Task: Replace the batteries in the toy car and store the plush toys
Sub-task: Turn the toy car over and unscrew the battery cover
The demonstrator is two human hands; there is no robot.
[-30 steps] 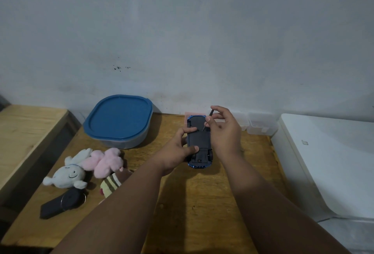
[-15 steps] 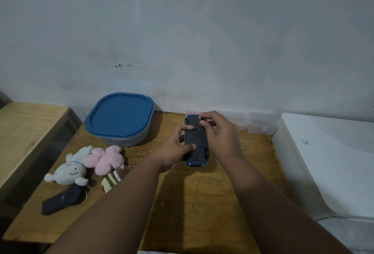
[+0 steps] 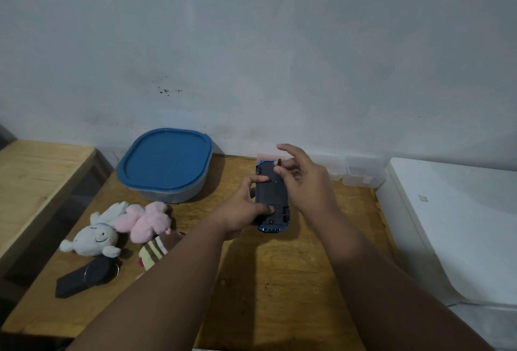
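Head view, left hand: the left hand (image 3: 243,212) is gripping the toy car (image 3: 272,197) from its left side, the thumb lying across the near end and a finger curling onto the dark underside.
Toy car: it is lying belly-up in that grip, a blue edge of its body showing at the near end, low over the wooden table (image 3: 265,289); whether it is touching the wood I cannot tell.
Right hand: the right hand (image 3: 306,183) is hovering at the car's far right corner, pinching a thin dark tool (image 3: 279,161) that is sticking upward, with the forefinger stretching out free.
Plush toys: the white plush (image 3: 95,238), pink plush (image 3: 148,219) and striped plush (image 3: 154,251) are lying together well to the left of the left hand, the striped one partly hiding behind the forearm.
Blue-lidded tub (image 3: 165,160): sitting beyond and left of the left hand, lid on.
Black object (image 3: 84,278): lying just beside the white plush, on its near side, a metal ring on it.
Clear boxes (image 3: 362,174): sitting just beyond the right hand, against the wall.
White unit (image 3: 453,224): standing to the right of the right hand.
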